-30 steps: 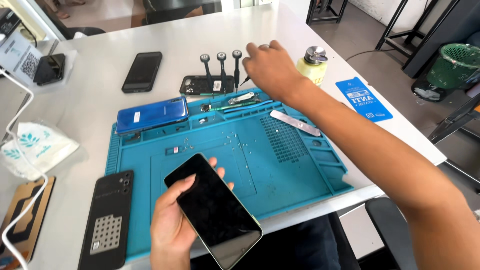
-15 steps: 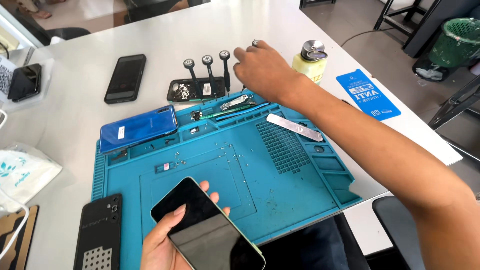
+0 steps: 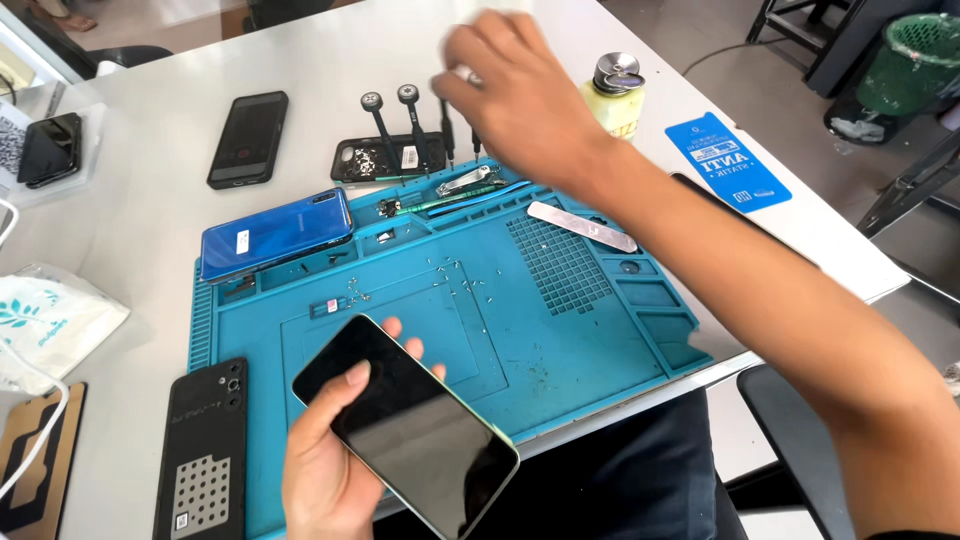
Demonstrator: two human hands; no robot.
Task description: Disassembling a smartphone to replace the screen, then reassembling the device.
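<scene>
Head view: a pale grey-white table (image 3: pixel 330 60) fills most of the frame, and a large blue silicone work mat (image 3: pixel 590 330) with moulded trays and a raised grid patch lies on its near half. The left hand (image 3: pixel 325 470) at the near edge is clamped around a black glossy smartphone (image 3: pixel 405 425), thumb across the dark screen and fingertips showing past its far edge; the phone is tilted above the mat's near left corner. The right hand (image 3: pixel 520 95) reaches to the far edge of the mat, fingers bunched over a row of black-handled screwdrivers (image 3: pixel 410 125) standing in a dark holder; motion blur hides whether it grips one.

Just right of that hand stands a small yellow bottle with a metal pump cap (image 3: pixel 615 95). A flat metal pry bar (image 3: pixel 580 225) lies on the mat's far right part, and silver tweezers (image 3: pixel 465 180) rest in a far tray. A shiny blue phone back (image 3: pixel 275 235) sits at the mat's far left corner, and a black phone (image 3: pixel 248 138) lies on the table beyond it. A black phone case with a perforated grey patch (image 3: pixel 205 460) lies left of the held phone. A blue card (image 3: pixel 728 162) rests on the table's right side. Past the table, a green mesh bin (image 3: pixel 915 60) stands on a grey floor at far right.
</scene>
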